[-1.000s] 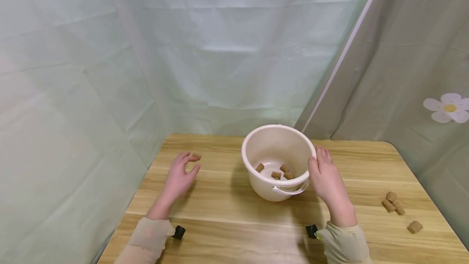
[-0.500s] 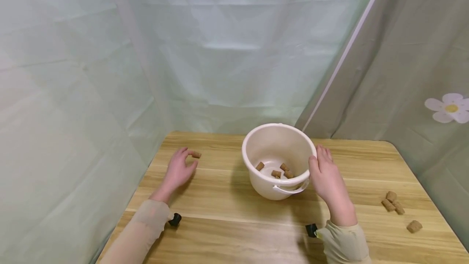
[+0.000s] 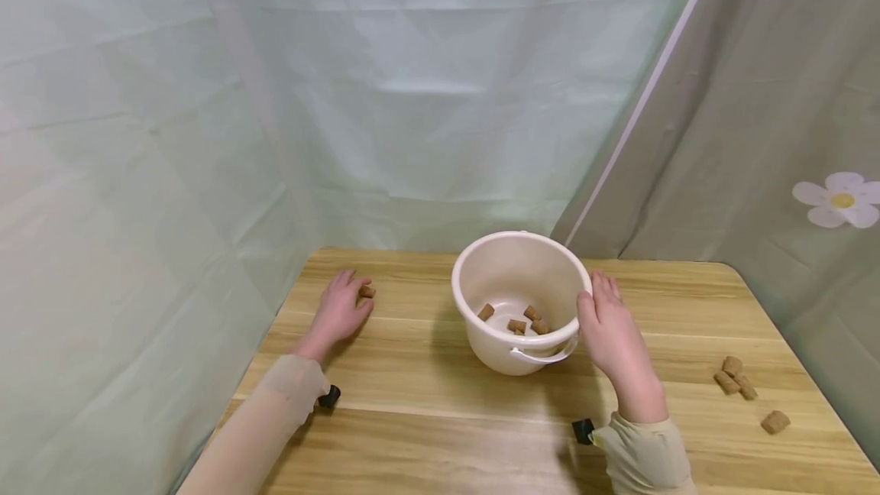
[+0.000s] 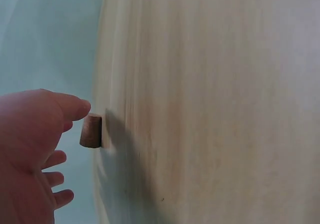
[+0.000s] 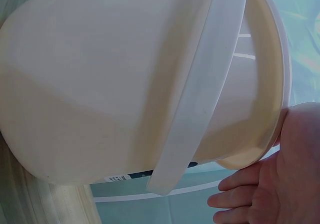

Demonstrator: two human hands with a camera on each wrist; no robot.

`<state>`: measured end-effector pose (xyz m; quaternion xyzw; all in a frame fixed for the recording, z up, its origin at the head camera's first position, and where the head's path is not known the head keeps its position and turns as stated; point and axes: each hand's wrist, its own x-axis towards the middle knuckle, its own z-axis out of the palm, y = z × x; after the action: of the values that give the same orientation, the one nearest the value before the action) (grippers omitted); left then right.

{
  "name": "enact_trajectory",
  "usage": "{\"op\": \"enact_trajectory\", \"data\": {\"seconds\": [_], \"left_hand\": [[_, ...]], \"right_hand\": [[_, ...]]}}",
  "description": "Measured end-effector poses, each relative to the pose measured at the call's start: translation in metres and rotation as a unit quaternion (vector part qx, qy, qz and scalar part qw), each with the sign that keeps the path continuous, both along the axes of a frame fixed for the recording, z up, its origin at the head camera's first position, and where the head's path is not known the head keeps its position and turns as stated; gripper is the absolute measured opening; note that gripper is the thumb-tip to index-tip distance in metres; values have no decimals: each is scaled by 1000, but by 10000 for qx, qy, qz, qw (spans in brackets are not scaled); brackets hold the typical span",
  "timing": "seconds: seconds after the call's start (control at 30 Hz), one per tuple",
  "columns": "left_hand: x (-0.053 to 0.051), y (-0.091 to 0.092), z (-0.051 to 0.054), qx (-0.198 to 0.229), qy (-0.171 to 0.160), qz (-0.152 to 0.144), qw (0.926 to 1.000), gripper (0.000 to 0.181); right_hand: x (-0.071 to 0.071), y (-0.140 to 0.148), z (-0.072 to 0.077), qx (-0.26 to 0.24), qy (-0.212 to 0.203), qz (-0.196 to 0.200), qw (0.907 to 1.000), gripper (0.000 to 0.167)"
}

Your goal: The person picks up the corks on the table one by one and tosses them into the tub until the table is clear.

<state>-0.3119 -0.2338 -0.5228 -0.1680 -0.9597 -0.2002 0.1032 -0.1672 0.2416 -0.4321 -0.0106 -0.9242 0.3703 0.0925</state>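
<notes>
My left hand [image 3: 340, 310] reaches over the table's far left part, its thumb and forefinger around a brown cork stopper [image 3: 367, 292]. In the left wrist view that cork [image 4: 91, 130] sits just past the thumb tip, and I see no firm pinch. My right hand [image 3: 610, 327] rests against the right side of a white bucket [image 3: 512, 357], thumb at the rim and other fingers extended along the outside. The right wrist view shows straight fingers [image 5: 240, 184] beside the bucket's rim. Several corks [image 3: 518, 325] lie on the bucket's bottom.
Several more corks [image 3: 732, 377] lie at the right of the wooden table [image 3: 440, 434], one [image 3: 775, 422] apart from the others. The bucket's handle [image 3: 546, 357] hangs at its front. Pale curtains [image 3: 440, 136] enclose the table's back and sides.
My left hand has moved slightly forward, and its thumb and forefinger have come around the cork. The right hand and bucket have stayed in place.
</notes>
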Motion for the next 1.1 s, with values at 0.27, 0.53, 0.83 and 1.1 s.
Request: {"op": "enact_trajectory", "data": {"seconds": [0.27, 0.53, 0.83, 1.1], "left_hand": [[-9, -2, 0, -452, -93, 199, 9987, 41], [-15, -3, -3, -662, -218, 236, 9973, 39], [-18, -5, 1, -690, -302, 295, 9967, 38], [-19, -4, 6, -703, -278, 184, 9970, 25]], "right_hand": [[-1, -1, -2, 16, 7, -13, 10000, 71], [-2, -2, -2, -2, 41, 1, 10000, 71], [-3, -4, -1, 13, -36, 59, 10000, 71], [-4, -3, -1, -16, -83, 53, 9999, 73]]}}
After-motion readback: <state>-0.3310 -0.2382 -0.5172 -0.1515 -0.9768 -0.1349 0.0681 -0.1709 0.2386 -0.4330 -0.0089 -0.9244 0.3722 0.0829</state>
